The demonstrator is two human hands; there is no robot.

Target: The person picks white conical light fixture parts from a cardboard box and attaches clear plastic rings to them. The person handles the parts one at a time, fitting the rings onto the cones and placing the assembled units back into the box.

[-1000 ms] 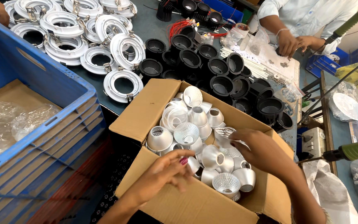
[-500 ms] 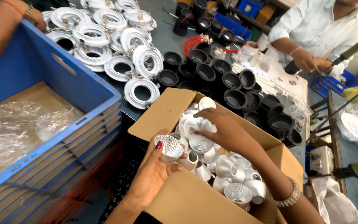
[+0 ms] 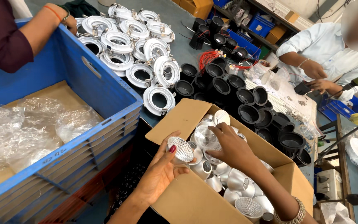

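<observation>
While the silver reflector cup (image 3: 183, 150) sits pinched in the left hand (image 3: 160, 174) at the cardboard box's (image 3: 195, 199) near wall, the right hand (image 3: 228, 145) closes its fingers on another cup (image 3: 206, 137) inside. A blue crate (image 3: 83, 74) crowds the left; black housings (image 3: 249, 112) line the counter beyond.

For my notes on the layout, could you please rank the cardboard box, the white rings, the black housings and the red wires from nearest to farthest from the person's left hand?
From the left hand, in the head view:
1. Cardboard box, right against it.
2. White rings, above, on the table.
3. Black housings, up and to the right.
4. Red wires, far back.
</observation>
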